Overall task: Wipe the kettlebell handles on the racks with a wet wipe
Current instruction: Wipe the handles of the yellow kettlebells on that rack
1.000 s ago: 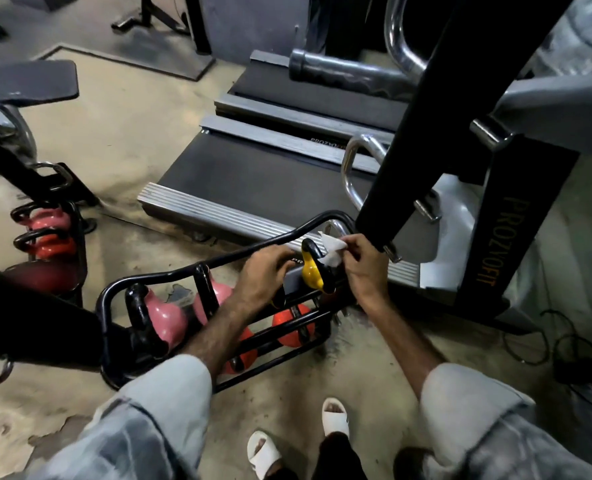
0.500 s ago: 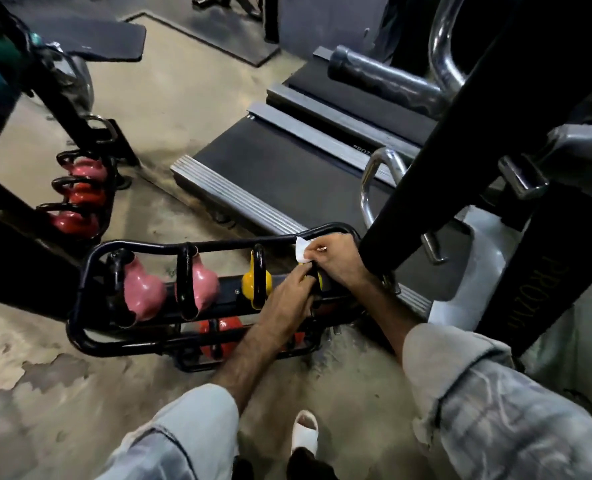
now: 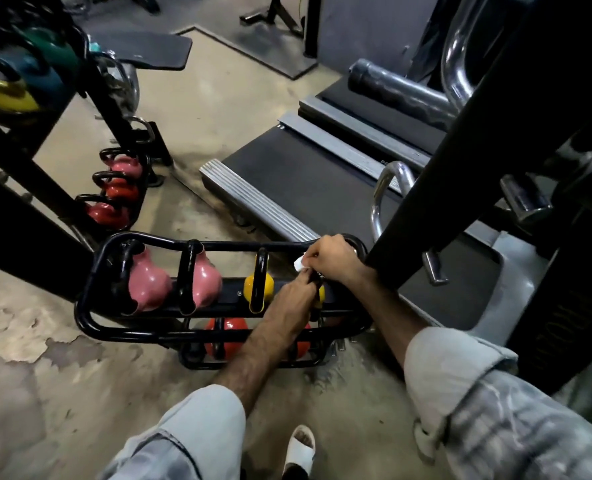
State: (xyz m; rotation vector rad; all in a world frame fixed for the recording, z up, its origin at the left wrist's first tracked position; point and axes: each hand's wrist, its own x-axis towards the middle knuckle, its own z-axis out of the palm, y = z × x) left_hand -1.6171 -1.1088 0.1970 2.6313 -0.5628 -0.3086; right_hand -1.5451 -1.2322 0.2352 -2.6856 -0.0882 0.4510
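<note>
Your right hand [image 3: 332, 259] sits at the far right end of the low black rack [image 3: 90, 289], fingers curled and pinching a white wet wipe [image 3: 298, 264] just above the handle of the rightmost yellow kettlebell [image 3: 319, 294]; your left hand [image 3: 292, 301] reaches in from below, its grip curled on that same kettlebell, though the fingertips are hidden; the bell itself is mostly covered by both hands. To its left on the top rail stand another yellow kettlebell [image 3: 259, 287] and two pink kettlebells [image 3: 149, 282]; red kettlebells [image 3: 227, 337] sit on the tier beneath. Your room is tight on the right: a dark slanted post [image 3: 460, 168] runs just beside your right wrist, with the treadmill deck [image 3: 305, 181] close behind the rack; the concrete floor [image 3: 62, 393] lies open to the left and toward you.
</note>
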